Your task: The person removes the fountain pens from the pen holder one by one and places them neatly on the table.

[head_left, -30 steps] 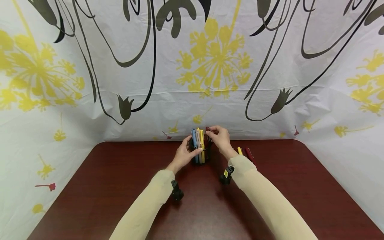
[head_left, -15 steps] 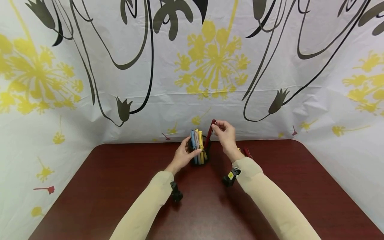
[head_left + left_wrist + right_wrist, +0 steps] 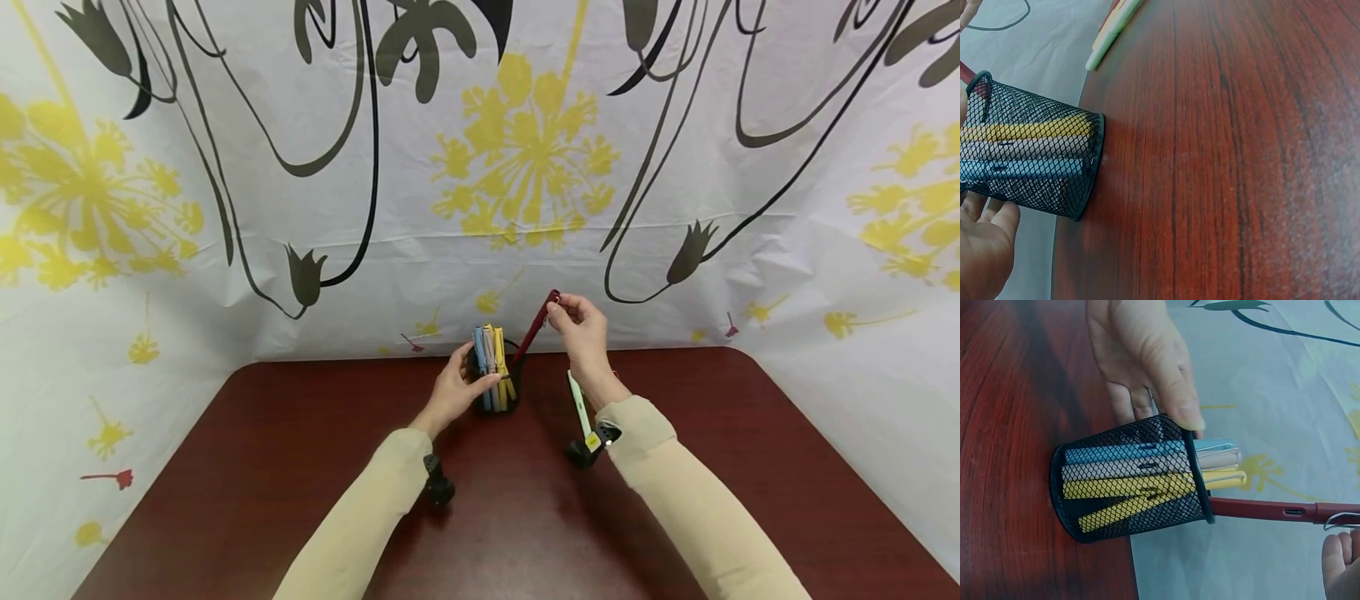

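A black mesh pen cup (image 3: 1177,515) stands at the table's back. My left hand (image 3: 452,390) holds it from the left, thumb at the rim in the right wrist view. Inside stand a blue pen (image 3: 1129,450), a pale pinkish-grey pen (image 3: 1110,468) and yellow pens (image 3: 1100,488), one slanting. My right hand (image 3: 587,340) pinches a dark red pen (image 3: 1260,509) near its clip end. That pen leans to the right, its lower end at or inside the cup's rim. In the right wrist view, only a few fingers of the right hand show.
A light green pen (image 3: 579,404) lies on the dark red wooden table (image 3: 495,517), partly under the right wrist. Yellow and red pens lie beside it in the left wrist view. A patterned white sheet (image 3: 420,275) hangs behind the table's back edge.
My right hand has moved up and to the right, drawing the red pen mostly out of the cup and tilting it. The light green pen has come into view. The left hand stays on the cup.
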A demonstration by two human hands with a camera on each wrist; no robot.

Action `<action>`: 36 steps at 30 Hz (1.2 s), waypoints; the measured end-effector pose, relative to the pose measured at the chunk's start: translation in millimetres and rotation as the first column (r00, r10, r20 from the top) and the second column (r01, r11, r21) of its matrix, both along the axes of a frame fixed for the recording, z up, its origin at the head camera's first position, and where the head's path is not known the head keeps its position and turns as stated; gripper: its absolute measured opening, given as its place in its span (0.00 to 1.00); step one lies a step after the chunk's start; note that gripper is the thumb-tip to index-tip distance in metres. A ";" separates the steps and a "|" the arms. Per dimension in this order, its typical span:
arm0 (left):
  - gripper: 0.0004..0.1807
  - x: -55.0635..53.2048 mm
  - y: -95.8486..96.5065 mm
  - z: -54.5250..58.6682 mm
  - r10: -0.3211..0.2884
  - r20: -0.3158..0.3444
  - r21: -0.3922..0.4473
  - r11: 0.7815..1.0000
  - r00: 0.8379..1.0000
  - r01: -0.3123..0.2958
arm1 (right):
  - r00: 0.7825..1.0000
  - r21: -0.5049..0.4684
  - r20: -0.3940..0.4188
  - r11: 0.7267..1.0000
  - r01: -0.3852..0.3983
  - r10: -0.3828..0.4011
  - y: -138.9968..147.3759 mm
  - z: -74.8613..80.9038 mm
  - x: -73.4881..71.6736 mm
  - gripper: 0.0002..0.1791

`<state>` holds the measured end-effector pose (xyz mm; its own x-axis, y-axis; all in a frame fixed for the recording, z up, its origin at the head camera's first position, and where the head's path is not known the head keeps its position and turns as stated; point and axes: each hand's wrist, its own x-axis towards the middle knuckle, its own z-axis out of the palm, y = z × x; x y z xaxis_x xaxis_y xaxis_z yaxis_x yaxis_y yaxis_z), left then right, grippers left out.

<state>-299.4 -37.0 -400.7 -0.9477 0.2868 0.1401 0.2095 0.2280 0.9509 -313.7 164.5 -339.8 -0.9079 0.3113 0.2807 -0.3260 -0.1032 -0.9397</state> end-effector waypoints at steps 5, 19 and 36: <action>0.42 1.7 -0.8 -0.7 -0.002 0.010 0.010 1.000 1.000 0.002 | 1.000 -0.094 0.008 0.996 0.000 0.000 6.2 1.1 4.0 0.06; 0.43 1.0 -2.3 -3.1 -0.001 0.017 0.019 1.000 1.000 0.001 | 0.996 -0.089 0.031 0.993 0.083 -0.080 30.3 -6.8 6.9 0.06; 0.43 0.0 -1.8 0.3 -0.021 0.010 0.026 0.999 1.000 0.021 | 0.979 0.082 0.120 0.984 0.155 -0.164 74.2 -32.0 8.2 0.17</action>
<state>-299.5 -38.8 -400.4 -0.9430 0.3031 0.1377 0.2041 0.1994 0.9584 -305.5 238.7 -371.8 -0.8776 0.4382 0.1945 -0.2116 0.0101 -0.9773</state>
